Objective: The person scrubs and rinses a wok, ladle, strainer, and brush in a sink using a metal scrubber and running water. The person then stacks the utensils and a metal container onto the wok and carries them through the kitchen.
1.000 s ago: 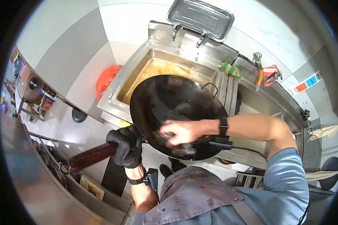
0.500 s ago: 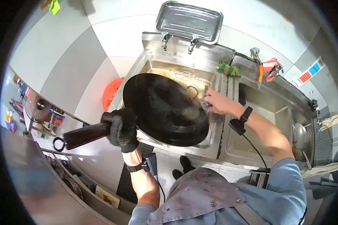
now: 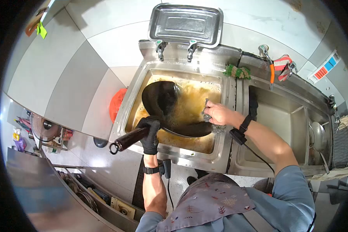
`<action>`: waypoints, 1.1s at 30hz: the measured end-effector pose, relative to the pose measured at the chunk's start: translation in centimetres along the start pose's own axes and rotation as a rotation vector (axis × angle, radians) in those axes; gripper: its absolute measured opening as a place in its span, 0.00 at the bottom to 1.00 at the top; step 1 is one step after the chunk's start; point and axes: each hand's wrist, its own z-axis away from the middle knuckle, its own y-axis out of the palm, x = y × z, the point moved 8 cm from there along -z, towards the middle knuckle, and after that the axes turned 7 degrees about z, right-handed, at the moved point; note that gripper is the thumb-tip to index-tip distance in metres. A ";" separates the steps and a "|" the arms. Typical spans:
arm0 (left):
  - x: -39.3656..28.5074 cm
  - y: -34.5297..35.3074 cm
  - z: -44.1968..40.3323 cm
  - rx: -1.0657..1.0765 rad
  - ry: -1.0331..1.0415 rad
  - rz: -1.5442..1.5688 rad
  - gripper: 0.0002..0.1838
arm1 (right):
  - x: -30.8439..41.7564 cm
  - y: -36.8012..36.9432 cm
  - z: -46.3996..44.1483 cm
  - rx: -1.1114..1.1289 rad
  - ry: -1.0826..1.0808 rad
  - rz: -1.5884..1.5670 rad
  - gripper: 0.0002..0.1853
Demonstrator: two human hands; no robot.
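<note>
A black wok (image 3: 158, 101) lies partly under cloudy yellowish water in the left sink basin (image 3: 170, 157), its far-left wall and near rim showing above the surface. Wrapped around the base of its dark handle (image 3: 128, 140) is my left hand (image 3: 150, 133), in a black glove. My bare right hand (image 3: 221, 114) is closed on a grey steel wool scourer (image 3: 207, 116) above the basin's right side. Strands of it dangle below my fingers, close to the wok's right end. The middle of the wok is hidden by the water.
Two taps (image 3: 191, 50) stand behind the basin, below a metal tray (image 3: 185, 25). A green scrubber (image 3: 237, 72) rests on the ledge between basins. The right basin (image 3: 278, 112) has a tap with an orange nozzle (image 3: 272, 73). Farther right lies a metal ladle (image 3: 318, 135).
The wok has gone from tilted above the basin down into the water. My left hand moved right with the handle. My right hand, still with the steel wool, shifted slightly.
</note>
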 end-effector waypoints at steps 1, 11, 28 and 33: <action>0.1 -0.2 0.0 0.000 0.002 0.000 0.08 | 0.0 -0.4 0.0 -0.007 -0.010 -0.016 0.19; 1.6 -7.0 2.9 0.030 -0.223 -0.357 0.15 | -1.2 0.7 -0.6 -0.006 0.013 -0.039 0.21; -8.2 2.9 -10.1 -0.216 0.116 -0.253 0.14 | -0.5 -0.1 1.5 -0.060 0.126 -0.189 0.17; -11.7 10.6 -9.4 -0.148 0.052 -0.313 0.10 | -4.3 -3.6 4.1 -0.205 0.219 -0.184 0.16</action>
